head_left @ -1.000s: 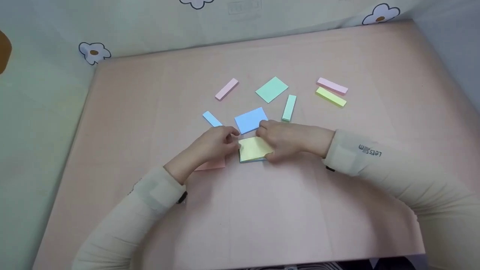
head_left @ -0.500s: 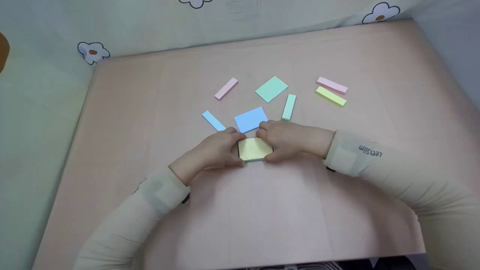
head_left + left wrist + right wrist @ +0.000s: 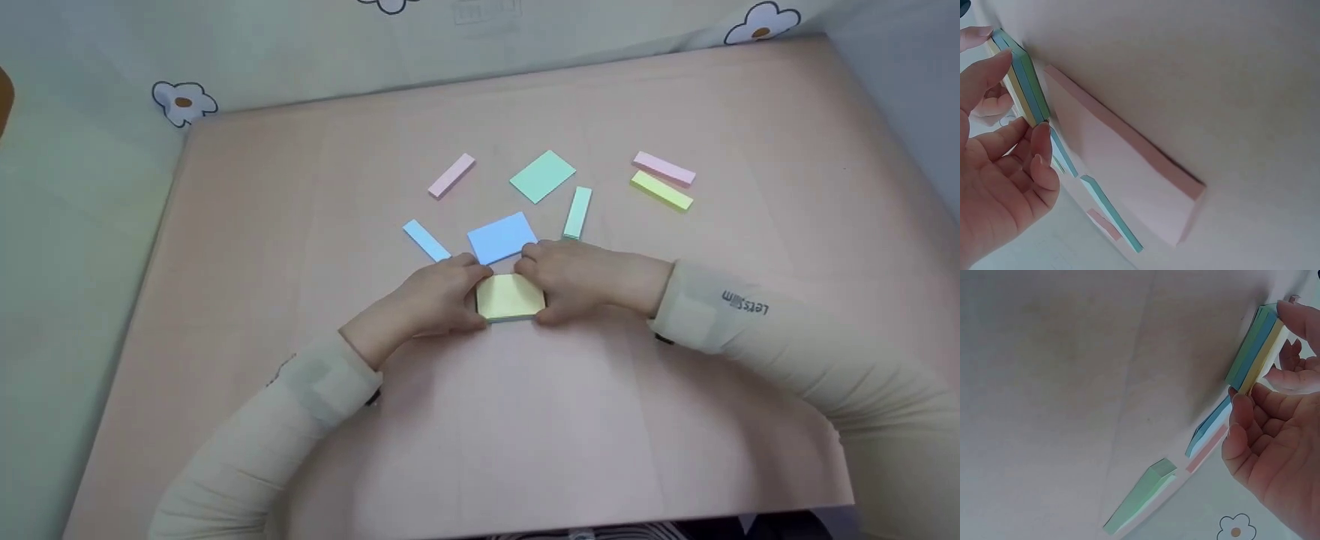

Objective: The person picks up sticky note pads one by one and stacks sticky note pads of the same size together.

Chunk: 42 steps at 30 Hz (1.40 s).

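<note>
A stack of sticky note pads (image 3: 510,297) lies near the table's middle, yellow on top. Its edges show a blue layer (image 3: 1026,79) and a green layer (image 3: 1244,349) beneath the yellow one. My left hand (image 3: 442,296) grips the left end between thumb and fingers. At the opposite end, my right hand (image 3: 576,282) holds the stack the same way. A larger pink sticky note pad (image 3: 1117,152) lies beside the left hand, which hides it in the head view. Just behind the stack is a blue sticky note pad (image 3: 501,238), close to the right fingers.
Farther back lie a green pad (image 3: 543,176) and a narrow green pad (image 3: 577,213). Narrow blue (image 3: 426,240) and pink (image 3: 451,176) pads are at left. Another narrow pink pad (image 3: 664,169) and a yellow one (image 3: 661,190) sit at right. A flowered cloth borders the table's back.
The left hand has moved right and taken hold of the stack's left end. The top yellow pad, slightly askew before, now lines up with the layers below. The right hand has barely moved.
</note>
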Tool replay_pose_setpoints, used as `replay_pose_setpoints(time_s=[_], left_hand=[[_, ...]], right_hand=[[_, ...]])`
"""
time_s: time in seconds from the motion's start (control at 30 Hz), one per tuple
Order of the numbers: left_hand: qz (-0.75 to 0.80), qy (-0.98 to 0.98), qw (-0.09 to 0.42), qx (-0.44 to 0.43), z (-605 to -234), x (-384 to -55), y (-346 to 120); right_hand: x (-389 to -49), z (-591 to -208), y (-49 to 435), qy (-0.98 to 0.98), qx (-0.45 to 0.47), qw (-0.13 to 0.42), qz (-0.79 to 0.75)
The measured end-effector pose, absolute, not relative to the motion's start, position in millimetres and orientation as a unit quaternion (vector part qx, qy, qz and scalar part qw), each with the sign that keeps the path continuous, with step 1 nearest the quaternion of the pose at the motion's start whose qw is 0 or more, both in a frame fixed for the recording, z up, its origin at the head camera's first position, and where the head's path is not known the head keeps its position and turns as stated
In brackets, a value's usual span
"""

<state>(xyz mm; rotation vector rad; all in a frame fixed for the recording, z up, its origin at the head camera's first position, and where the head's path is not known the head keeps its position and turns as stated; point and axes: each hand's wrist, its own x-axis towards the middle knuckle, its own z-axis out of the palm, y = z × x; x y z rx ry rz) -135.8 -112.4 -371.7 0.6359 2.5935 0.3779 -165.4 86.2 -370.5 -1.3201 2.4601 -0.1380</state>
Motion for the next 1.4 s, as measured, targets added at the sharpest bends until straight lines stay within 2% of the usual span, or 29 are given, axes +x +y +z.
replay_pose_setpoints(time_s=[0.37,0.6,0.9,1.13,1.4], left_hand=[[0.041,0.935,0.175,0.307,-368.5,-133.5,-114.8],[0.011,0.929,0.148,0.34,-371.7,-133.7,-115.3],[0.0,0.931,0.14,0.338,-374.1,-132.4,-112.7],[0.008,0.938,0.158,0.309,-374.2,-134.2,-109.7],[0.021,0.94,0.138,0.31,-373.8,-134.1,-110.8]], right_hand=[[-162.6,-372.2,82.1,0.861,-0.483,0.157,-0.014],[-162.3,-370.3,81.4,0.864,-0.469,0.181,-0.018],[-161.9,-370.0,80.3,0.872,-0.438,0.215,-0.037],[-162.9,-370.1,85.1,0.873,-0.432,0.22,-0.057],[-164.5,-369.2,87.9,0.88,-0.43,0.201,-0.037]])
